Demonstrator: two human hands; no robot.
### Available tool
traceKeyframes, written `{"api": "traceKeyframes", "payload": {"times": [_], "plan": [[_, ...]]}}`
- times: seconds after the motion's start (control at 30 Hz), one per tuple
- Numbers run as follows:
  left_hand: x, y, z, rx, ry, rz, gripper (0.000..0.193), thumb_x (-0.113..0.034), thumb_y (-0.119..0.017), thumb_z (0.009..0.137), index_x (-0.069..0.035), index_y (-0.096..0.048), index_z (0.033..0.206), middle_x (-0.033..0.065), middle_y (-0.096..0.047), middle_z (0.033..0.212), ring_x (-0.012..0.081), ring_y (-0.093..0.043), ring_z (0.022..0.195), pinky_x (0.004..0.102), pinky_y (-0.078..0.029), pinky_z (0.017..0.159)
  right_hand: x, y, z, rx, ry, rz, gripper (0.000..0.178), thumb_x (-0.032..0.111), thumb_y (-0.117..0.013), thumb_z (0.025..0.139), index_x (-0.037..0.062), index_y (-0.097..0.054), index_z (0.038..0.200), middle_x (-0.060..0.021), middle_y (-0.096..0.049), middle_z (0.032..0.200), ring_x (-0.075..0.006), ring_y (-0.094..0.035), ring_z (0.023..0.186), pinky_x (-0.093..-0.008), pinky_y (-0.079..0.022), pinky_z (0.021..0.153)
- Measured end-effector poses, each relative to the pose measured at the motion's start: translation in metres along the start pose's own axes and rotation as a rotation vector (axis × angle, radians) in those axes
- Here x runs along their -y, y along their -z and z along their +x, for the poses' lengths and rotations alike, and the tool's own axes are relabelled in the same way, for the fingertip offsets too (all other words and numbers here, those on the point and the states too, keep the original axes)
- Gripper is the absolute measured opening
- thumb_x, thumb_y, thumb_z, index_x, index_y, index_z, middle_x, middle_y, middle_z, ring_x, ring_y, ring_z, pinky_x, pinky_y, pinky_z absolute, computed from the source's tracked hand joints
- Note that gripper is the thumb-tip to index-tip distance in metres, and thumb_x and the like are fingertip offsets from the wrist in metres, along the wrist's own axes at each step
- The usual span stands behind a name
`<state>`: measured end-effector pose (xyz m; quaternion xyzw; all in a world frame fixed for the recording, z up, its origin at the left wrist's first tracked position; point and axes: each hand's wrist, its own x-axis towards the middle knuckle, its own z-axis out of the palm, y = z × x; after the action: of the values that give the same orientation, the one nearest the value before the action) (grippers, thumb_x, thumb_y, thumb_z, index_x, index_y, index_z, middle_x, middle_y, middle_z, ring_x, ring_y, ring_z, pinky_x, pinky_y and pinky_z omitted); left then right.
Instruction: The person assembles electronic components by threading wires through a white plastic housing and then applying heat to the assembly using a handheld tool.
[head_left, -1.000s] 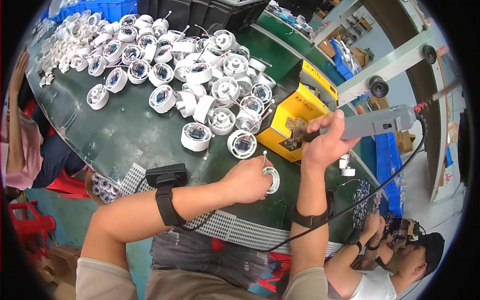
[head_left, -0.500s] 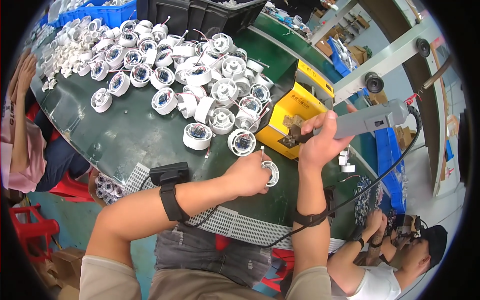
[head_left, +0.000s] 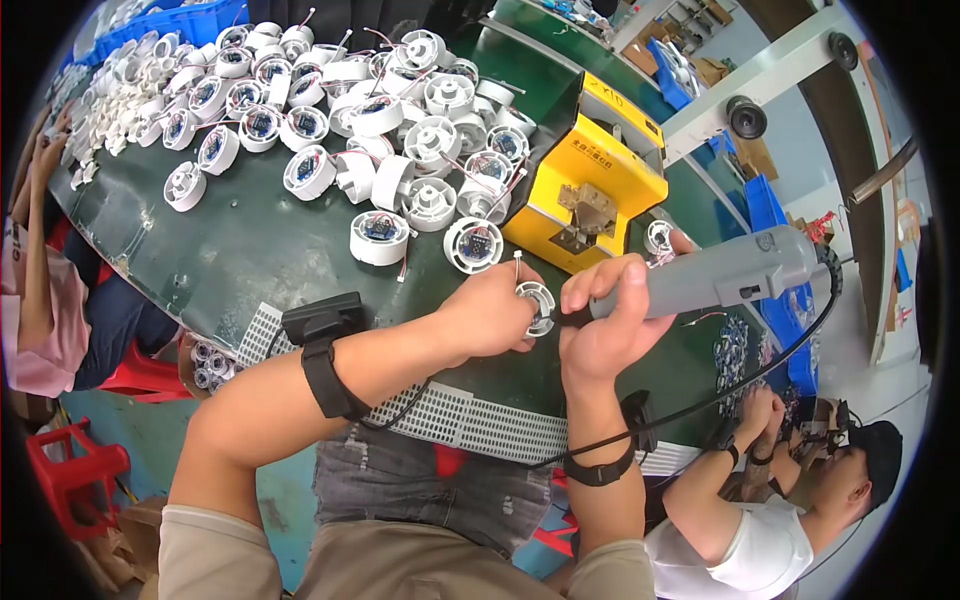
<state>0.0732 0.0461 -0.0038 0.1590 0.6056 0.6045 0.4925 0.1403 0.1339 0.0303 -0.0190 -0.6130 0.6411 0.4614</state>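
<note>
My left hand (head_left: 492, 312) is closed round a round white plastic housing (head_left: 541, 309), held on its side above the green table. A small white connector on a wire sticks up above the fingers. My right hand (head_left: 612, 320) grips a grey electric screwdriver (head_left: 715, 283), which lies almost level. Its dark nose points left and meets, or nearly meets, the open face of the housing; the bit itself is hidden. Just beyond both hands stands a yellow screw feeder (head_left: 585, 170) with a metal outlet on its front.
White housings with blue circuit boards (head_left: 380, 235) are heaped across the far left of the table (head_left: 240, 245). Perforated white strips (head_left: 470, 420) line the near edge. The screwdriver's black cable (head_left: 740, 370) loops over my right forearm. Co-workers sit at left and at lower right (head_left: 760, 500).
My right hand has brought the screwdriver from the screw feeder's metal outlet down and left to the housing. My left hand keeps hold of the housing. The view has shifted slightly.
</note>
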Motion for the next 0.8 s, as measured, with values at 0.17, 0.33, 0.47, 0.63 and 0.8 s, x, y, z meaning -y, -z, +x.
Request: {"api": "traceKeyframes", "payload": {"times": [0.17,0.33,0.47,0.63,0.8], "plan": [[0.002,0.001,0.000,0.004,0.006,-0.011,0.027,-0.005,-0.050,0.092,0.004,-0.051,0.118,0.0131,-0.058,0.106,0.0193,-0.063,0.091,0.0300,-0.061,0.073,-0.003,0.002,-0.001,0.029,-0.007,-0.013,0.049,0.014,-0.048,0.093,0.0077,-0.025,0.136,-0.0046,-0.041,0.063,-0.0132,-0.045,0.047,-0.0270,-0.042,0.043],[-0.001,0.003,-0.002,0.005,0.013,0.003,0.028,-0.005,-0.051,0.093,0.004,-0.051,0.118,0.0131,-0.058,0.106,0.0192,-0.063,0.091,0.0298,-0.061,0.072,-0.009,0.004,-0.001,0.046,-0.025,-0.002,0.045,0.013,-0.047,0.093,0.0077,-0.027,0.133,-0.0052,-0.042,0.063,-0.0138,-0.044,0.047,-0.0274,-0.042,0.043],[0.004,-0.002,0.005,-0.014,-0.042,0.024,0.029,-0.007,-0.050,0.091,0.005,-0.052,0.118,0.0151,-0.061,0.102,0.0204,-0.065,0.085,0.0303,-0.059,0.068,-0.009,0.009,-0.001,0.078,0.009,0.018,0.045,0.012,-0.047,0.091,0.0061,-0.027,0.131,-0.0055,-0.042,0.063,-0.0139,-0.045,0.047,-0.0276,-0.043,0.043],[0.012,0.000,0.009,-0.020,-0.102,-0.067,0.029,-0.006,-0.050,0.088,0.006,-0.056,0.114,0.0168,-0.064,0.098,0.0208,-0.067,0.079,0.0297,-0.059,0.064,-0.015,0.007,-0.007,0.076,0.010,-0.015,0.047,0.007,-0.048,0.089,0.0000,-0.025,0.130,-0.0074,-0.050,0.065,-0.0149,-0.048,0.046,-0.0274,-0.044,0.048],[-0.025,0.036,-0.030,-0.331,-0.596,1.003,0.036,-0.017,-0.063,0.082,-0.005,-0.059,0.116,0.0193,-0.065,0.100,0.0360,-0.066,0.085,0.0422,-0.054,0.075,0.009,0.053,0.007,0.323,0.219,-0.202,0.061,0.034,-0.057,0.093,0.0012,-0.027,0.135,-0.0118,-0.060,0.098,-0.0199,-0.061,0.087,-0.0309,-0.049,0.076]]}}
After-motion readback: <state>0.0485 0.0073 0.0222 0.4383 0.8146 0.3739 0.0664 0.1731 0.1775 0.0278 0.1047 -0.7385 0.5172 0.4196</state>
